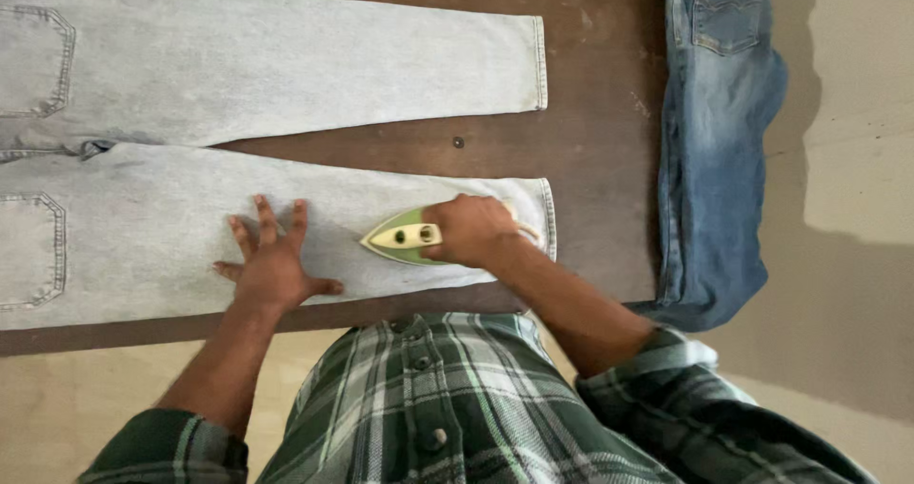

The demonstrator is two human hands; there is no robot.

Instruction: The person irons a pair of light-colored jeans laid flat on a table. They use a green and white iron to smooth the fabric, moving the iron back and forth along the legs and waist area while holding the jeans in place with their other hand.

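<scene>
While the right hand (471, 229) clamps the green-and-cream iron (405, 237), nose pointing left along the pale grey denim trouser leg (171, 227), the left hand (271, 265) lies flat, fingers spread, just ahead.

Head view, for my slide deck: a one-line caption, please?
Right hand runs an iron over pale jeans; left hand flattens them.

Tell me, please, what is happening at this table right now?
A person is ironing pale grey jeans laid flat on a dark brown table. The right hand grips a green and cream iron on the nearer leg, close to its hem. The left hand is spread flat on the same leg. Blue jeans hang over the table's end.
</scene>
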